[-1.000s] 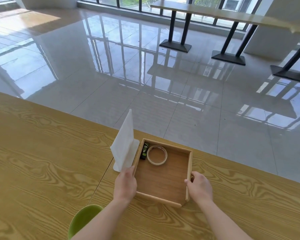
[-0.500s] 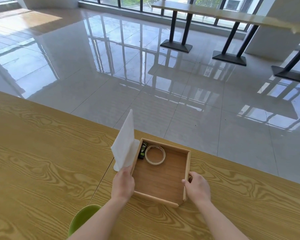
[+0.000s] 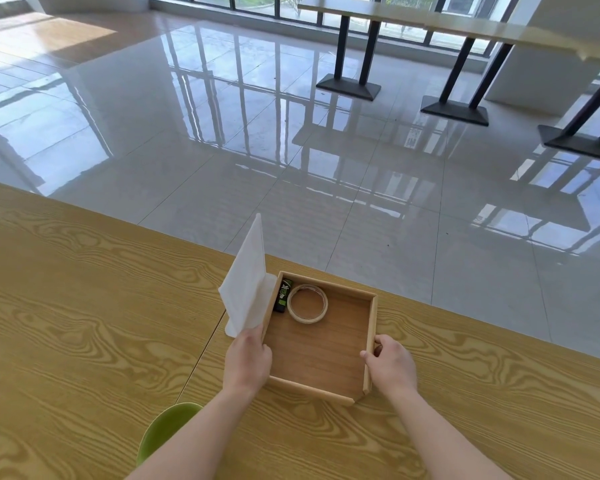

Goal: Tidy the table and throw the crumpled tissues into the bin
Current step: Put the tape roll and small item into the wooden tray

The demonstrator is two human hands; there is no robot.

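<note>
A square wooden tray sits on the wood-grain table near its far edge. Inside, at the far left corner, lie a roll of tape and a small black-and-green lighter. My left hand grips the tray's left wall and my right hand grips its right wall. A white upright stand with a flat base rises just left of the tray, touching my left fingertips. No crumpled tissue and no bin are in view.
A green rounded chair back pokes up at the table's near edge below my left forearm. Beyond the far edge is a glossy tiled floor, with black-legged tables by the windows.
Both hands have slid the tray slightly to the left and away from me, closer against the white stand. Tape and lighter moved along with it.
</note>
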